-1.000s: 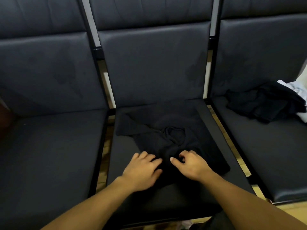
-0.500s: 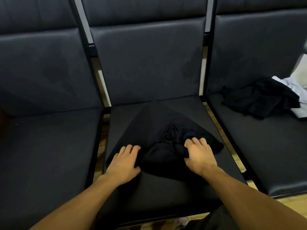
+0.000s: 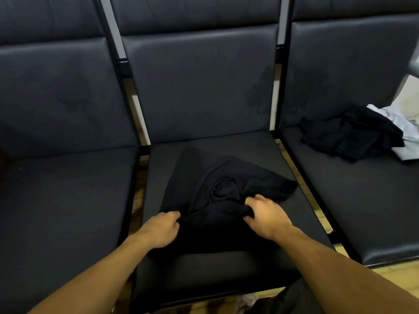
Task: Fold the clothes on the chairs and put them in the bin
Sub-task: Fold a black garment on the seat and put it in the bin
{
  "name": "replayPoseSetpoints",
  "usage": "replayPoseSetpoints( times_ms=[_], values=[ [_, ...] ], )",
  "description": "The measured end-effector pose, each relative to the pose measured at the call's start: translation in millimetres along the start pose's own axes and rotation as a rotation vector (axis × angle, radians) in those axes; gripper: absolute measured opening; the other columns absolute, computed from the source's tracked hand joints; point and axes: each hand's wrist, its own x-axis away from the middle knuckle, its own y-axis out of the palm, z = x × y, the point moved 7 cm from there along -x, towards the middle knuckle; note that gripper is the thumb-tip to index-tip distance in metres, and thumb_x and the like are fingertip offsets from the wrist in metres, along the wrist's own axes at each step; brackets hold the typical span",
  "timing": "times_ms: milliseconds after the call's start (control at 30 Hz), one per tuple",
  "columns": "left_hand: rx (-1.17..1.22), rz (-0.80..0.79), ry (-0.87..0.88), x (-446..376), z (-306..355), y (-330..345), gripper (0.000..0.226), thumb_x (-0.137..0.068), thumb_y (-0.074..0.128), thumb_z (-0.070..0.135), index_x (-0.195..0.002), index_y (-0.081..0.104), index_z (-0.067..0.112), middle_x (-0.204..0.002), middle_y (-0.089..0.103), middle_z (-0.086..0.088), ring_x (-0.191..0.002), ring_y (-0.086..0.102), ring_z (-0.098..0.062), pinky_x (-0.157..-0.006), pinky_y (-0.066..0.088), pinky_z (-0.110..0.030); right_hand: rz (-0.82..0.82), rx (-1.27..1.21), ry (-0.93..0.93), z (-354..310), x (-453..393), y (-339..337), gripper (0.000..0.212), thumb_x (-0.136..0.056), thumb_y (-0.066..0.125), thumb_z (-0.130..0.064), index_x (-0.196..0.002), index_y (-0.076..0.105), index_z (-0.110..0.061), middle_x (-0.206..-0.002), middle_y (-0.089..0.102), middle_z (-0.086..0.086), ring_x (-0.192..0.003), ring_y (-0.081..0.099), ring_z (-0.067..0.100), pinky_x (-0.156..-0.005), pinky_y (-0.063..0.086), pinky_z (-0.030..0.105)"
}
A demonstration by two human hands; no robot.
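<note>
Black garment (image 3: 213,200) lies on the seat of the middle chair (image 3: 226,268), bunched toward the seat's centre, its near part hanging over toward the front edge. A twisted knot of cloth sits in its middle.

Against the frame half a second back: the cloth looks flatter at the far corner and its right corner now trails out toward the seat's right edge. Both hands have gone from lying spread on the fabric to gripping it. One second back they were close together at the centre; now they sit apart, at the garment's left and right sides.

Left hand (image 3: 161,230): knuckles up, fingers curled under, pinching the garment's left edge between thumb and fingers. Forearm runs in from the lower left.

Right hand (image 3: 266,215): fingers bent, thumb tucked below, closed on a fold of the garment just right of the knot. Forearm enters from the lower right.

Left chair (image 3: 68,189) beside it carries nothing I can see. On the right chair (image 3: 351,200), well apart from the hands, I note a crumpled dark clothing pile (image 3: 349,135) touching a white garment (image 3: 405,141) at the frame's right edge. Wooden floor (image 3: 394,275) shows between the chairs.
</note>
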Motion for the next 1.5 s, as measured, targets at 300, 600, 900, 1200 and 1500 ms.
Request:
replayPoseSetpoints(
  times_ms=[300,600,900,1200,1500],
  values=[
    [0.507,-0.433,0.05,41.8,14.5,-2.3,0.03,-0.096,0.069,0.034,-0.112,0.075,0.009,-0.104,0.077,-0.006,-0.092,0.07,-0.013,-0.082,0.052,-0.027,-0.186,-0.151,0.005,11.4,4.0,-3.3,0.012,-0.092,0.061,-0.048,-0.085,0.062,-0.038,-0.089,0.068,-0.009,-0.087,0.065,0.018,-0.077,0.054,0.037],
    [0.484,-0.012,0.038,17.9,-18.2,-41.7,0.036,-0.098,0.053,0.0,-0.081,0.073,0.024,-0.076,0.07,0.009,-0.082,0.067,-0.014,-0.07,0.051,-0.021,-0.072,-0.447,0.148,40.0,-19.3,-0.7,0.027,-0.09,0.071,-0.043,-0.104,0.073,-0.02,-0.109,0.072,-0.006,-0.103,0.068,0.018,-0.097,0.053,0.041],
    [0.066,0.699,0.006,8.6,-8.6,-78.2,0.076,-0.091,0.052,0.057,-0.153,0.039,0.016,-0.152,0.038,-0.015,-0.139,0.035,-0.038,-0.114,0.032,-0.05,0.317,-0.253,0.123,24.3,-38.8,-32.1,0.053,-0.099,0.054,-0.03,-0.15,0.039,-0.025,-0.151,0.035,0.004,-0.135,0.03,0.033,-0.112,0.029,0.041],
    [-0.288,0.224,0.095,-19.9,-15.4,-6.2,0.116,-0.065,0.009,0.099,-0.161,-0.011,0.035,-0.169,-0.02,0.0,-0.153,-0.025,-0.015,-0.125,-0.012,-0.038,0.078,0.129,0.063,37.5,-34.1,31.0,0.062,-0.104,0.024,-0.054,-0.159,0.0,-0.041,-0.169,-0.009,-0.001,-0.155,-0.009,0.021,-0.126,-0.001,0.044],
    [-0.295,0.111,0.148,-20.2,-24.1,-10.9,0.126,-0.065,0.044,0.095,-0.156,-0.025,0.04,-0.163,-0.035,0.002,-0.148,-0.034,-0.013,-0.124,-0.017,-0.037,0.096,0.06,0.051,44.9,-39.2,27.5,0.063,-0.104,0.028,-0.052,-0.16,0.006,-0.036,-0.169,-0.008,0.0,-0.155,-0.007,0.021,-0.126,0.002,0.041]
  ],
)
